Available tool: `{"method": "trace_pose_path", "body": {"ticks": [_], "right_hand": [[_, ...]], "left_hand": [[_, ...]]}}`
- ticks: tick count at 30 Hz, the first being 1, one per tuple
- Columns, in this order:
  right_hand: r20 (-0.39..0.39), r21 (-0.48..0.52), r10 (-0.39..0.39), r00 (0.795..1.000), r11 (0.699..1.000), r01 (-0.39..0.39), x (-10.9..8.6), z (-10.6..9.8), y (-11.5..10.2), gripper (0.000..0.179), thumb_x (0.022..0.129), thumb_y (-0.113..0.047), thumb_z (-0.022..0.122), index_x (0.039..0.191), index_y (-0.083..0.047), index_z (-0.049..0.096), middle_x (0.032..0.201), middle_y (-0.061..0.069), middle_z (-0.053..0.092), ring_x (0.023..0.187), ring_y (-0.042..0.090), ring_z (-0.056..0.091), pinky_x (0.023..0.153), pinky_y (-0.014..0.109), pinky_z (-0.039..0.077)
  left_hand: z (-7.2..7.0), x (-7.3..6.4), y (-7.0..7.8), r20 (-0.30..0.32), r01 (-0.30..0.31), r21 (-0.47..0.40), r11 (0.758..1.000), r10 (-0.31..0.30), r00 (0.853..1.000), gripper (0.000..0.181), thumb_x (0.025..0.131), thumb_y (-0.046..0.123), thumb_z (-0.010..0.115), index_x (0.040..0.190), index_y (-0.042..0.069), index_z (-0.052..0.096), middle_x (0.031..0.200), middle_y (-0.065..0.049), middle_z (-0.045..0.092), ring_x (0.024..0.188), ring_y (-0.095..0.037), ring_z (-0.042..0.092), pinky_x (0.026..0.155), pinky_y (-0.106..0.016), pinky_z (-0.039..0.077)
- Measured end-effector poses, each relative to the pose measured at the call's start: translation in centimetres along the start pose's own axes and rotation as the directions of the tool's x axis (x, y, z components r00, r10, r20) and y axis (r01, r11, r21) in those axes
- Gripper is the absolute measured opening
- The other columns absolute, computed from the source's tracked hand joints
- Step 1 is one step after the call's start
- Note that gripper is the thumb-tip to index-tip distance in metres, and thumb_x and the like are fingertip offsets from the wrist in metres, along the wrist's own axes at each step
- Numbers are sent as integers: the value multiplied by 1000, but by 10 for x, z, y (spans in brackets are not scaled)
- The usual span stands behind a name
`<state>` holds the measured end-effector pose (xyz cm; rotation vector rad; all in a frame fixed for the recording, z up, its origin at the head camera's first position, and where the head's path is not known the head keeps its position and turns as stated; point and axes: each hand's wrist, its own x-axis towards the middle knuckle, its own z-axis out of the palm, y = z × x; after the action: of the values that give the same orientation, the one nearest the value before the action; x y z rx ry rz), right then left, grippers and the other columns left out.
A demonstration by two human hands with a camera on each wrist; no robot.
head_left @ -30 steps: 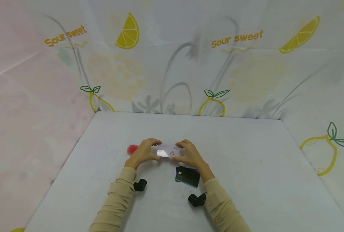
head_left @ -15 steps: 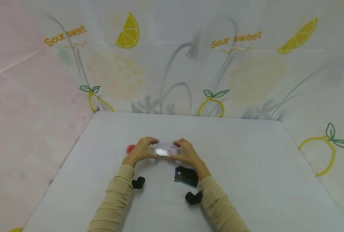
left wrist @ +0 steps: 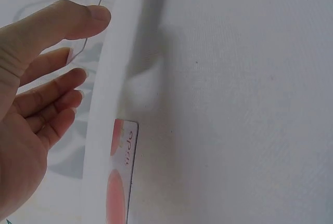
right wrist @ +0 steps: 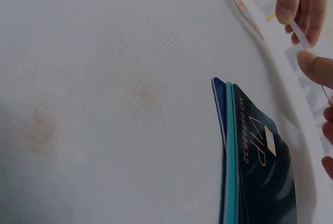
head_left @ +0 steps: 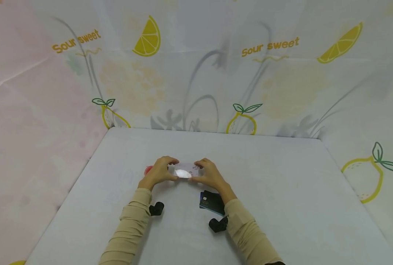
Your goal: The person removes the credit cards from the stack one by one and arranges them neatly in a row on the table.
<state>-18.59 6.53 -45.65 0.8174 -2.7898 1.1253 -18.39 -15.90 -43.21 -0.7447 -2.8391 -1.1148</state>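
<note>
Reaching forward in creased beige sleeves [head_left: 127, 224], we have two blunt black objects [head_left: 156, 209] at our wrists, likely cameras. Next, a fanned stack of glossy dark cards marked VIP [right wrist: 265, 177] rests beside our right forearm on the white cloth-covered table [head_left: 275, 184].

Farther out, between our left hand [head_left: 158, 171] and right hand [head_left: 213, 176], is a thin, glossy, pale rectangular card with pinkish print [head_left: 185, 170], apparently raised off the table. We pinch it from both ends, thumbs at the near edge, forefingers at the far one; our left hand's other fingers bend loosely, off the card. Its long axis runs sideways, hand to hand, its printed face towards the head view under glare; the exact tilt we cannot tell. We judge it light, fairly stiff, slightly slippery and hard to break; the corners of its short ends seem the best hold, pressed gently lest it bow.

Partly behind our left hand lies a white rectangular card printed in red [left wrist: 117, 193]; farthest off hangs a pale, lemon-printed cloth backdrop [head_left: 196, 66].
</note>
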Motion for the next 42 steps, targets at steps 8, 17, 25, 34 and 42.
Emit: {"method": "trace_pose_path", "body": {"ticks": [8,17,25,34,42], "right_hand": [[41,-13,38,998,999,-38,3,6,-1,61,71,-31,82,116,4,61,102,10,58,94,23,57,83,34,49],[76,-47,84,994,996,-80,8,10,-2,61,71,-33,82,118,1,61,103,9,58,95,20,56,86,34,48],[85,-90,105,991,991,-98,10,13,-2,61,72,-37,80,118,-1,62,105,9,59,94,20,54,86,36,47],[91,-115,139,986,985,-128,10,19,0,61,73,-40,79,120,-4,62,110,8,56,94,20,52,88,39,44],[102,-124,152,983,982,-139,13,19,1,62,74,-41,77,121,-5,62,111,10,54,96,23,52,90,42,42]], "left_hand": [[1,-1,-5,10,15,50,999,-16,1000,53,62,10,84,108,-8,64,102,-19,64,96,-34,57,84,-44,47],[0,-2,-10,24,52,57,997,-54,998,51,62,10,83,108,-5,65,101,-20,63,97,-34,55,86,-46,45],[2,0,-15,41,73,65,995,-76,996,51,62,11,84,107,-5,66,101,-20,62,97,-35,55,87,-46,44],[5,-1,-18,47,107,60,992,-110,993,50,62,11,84,106,-4,66,100,-20,60,98,-36,52,87,-47,43],[4,0,-23,50,114,61,992,-117,992,51,61,13,84,106,-4,67,101,-21,59,97,-34,51,87,-47,42]]}}
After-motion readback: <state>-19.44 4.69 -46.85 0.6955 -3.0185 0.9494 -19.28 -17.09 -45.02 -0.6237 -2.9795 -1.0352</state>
